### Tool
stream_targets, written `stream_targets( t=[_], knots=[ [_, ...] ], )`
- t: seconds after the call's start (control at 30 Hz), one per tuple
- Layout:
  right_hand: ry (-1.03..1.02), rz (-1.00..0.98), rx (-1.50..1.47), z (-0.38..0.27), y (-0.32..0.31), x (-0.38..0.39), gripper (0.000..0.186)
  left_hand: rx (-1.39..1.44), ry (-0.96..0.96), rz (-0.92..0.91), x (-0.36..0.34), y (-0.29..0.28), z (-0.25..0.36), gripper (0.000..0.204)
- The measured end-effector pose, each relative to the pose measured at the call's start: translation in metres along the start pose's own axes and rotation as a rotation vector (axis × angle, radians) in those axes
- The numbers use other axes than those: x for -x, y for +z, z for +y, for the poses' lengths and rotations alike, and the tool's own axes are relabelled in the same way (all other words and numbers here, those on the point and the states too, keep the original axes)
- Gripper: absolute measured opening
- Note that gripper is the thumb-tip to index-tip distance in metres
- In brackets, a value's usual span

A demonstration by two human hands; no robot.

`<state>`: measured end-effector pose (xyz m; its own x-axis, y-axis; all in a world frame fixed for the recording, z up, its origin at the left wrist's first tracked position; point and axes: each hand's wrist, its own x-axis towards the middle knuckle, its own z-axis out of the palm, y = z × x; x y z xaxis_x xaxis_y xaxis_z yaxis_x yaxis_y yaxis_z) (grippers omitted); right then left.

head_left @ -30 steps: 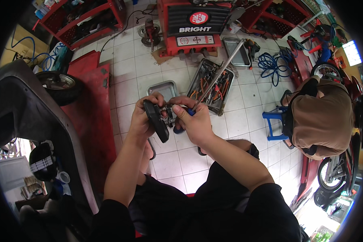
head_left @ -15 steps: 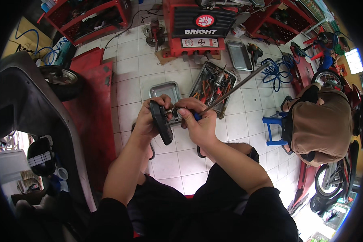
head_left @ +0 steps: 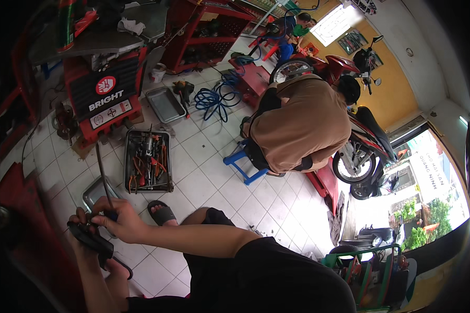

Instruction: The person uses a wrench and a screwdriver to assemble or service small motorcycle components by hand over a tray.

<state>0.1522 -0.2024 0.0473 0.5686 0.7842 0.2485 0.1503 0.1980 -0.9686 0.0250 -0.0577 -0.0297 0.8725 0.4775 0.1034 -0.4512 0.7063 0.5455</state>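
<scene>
My right grip (head_left: 122, 221) is closed around a long screwdriver (head_left: 104, 180), fingers and thumb together over its blue handle, which my fist mostly hides; the shaft points up and away from me. My left grip (head_left: 81, 216) is clamped on a black part (head_left: 90, 239), held in the air at the lower left, its rounded length slanting down to the right. My fingers bunch at its upper end, close against my right thumb; whatever small piece sits between them is too dark to make out. The left palm is hidden behind the part.

Just beyond, a shallow metal tray (head_left: 91, 197) is partly covered by my right hand and the shaft. Right of it lies a tool tray (head_left: 171, 156), its jumbled contents hard to separate. The left edge fades into black.
</scene>
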Motion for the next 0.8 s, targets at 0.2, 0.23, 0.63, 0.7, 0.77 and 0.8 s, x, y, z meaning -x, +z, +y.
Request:
stream_targets(
  t=[0.2, 0.23, 0.63, 0.7, 0.77, 0.8],
  knots=[
    [-0.062, -0.031, 0.121, 0.003, -0.002, -0.002, 0.025, -0.331, 0.024, -0.004, -0.003, 0.022, 0.001, 0.022],
    [-0.052, -0.049, 0.097, 0.006, -0.002, -0.002, 0.027, -0.348, 0.048, -0.027, -0.003, 0.025, 0.001, 0.022],
    [0.03, -0.028, -0.085, 0.002, -0.008, -0.002, 0.029, -0.224, 0.054, -0.022, -0.009, 0.034, 0.001, 0.018],
    [0.026, -0.049, -0.08, -0.001, -0.006, -0.003, 0.027, -0.214, 0.041, -0.035, -0.007, 0.037, 0.008, 0.017],
    [-0.009, -0.083, 0.013, 0.0, -0.001, -0.006, 0.024, -0.224, 0.037, 0.066, -0.002, 0.027, 0.011, 0.012],
    [-0.008, -0.074, -0.037, 0.001, 0.003, -0.009, 0.023, -0.236, 0.051, 0.07, -0.003, 0.017, 0.01, 0.01]
  ],
)
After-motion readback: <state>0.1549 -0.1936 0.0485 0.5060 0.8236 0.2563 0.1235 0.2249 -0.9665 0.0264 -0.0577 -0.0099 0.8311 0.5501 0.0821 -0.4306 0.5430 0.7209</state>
